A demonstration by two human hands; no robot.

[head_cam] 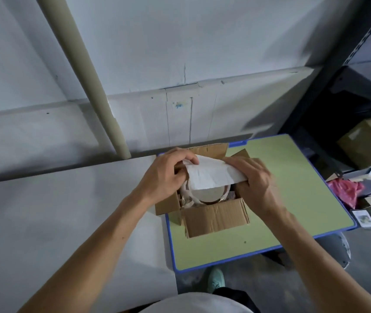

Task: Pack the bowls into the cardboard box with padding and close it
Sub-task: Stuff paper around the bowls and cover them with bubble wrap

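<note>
Nearest you, a teal shoe (216, 279) stands on the grey floor below the green, blue-rimmed worktop (281, 199). On that worktop sits the open brown cardboard box (216, 219), its near flap folded down toward you. Inside it lies a pale round bowl (207, 195), with crumpled paper at its left side. Over the box, your left hand (168, 172) pinches the left edge of a white paper sheet (211, 175). Your right hand (256, 179) grips the sheet's right edge with its fingers curled. The sheet covers the bowl's far part. Right of the worktop lies a pink plastic bag (346, 192).
</note>
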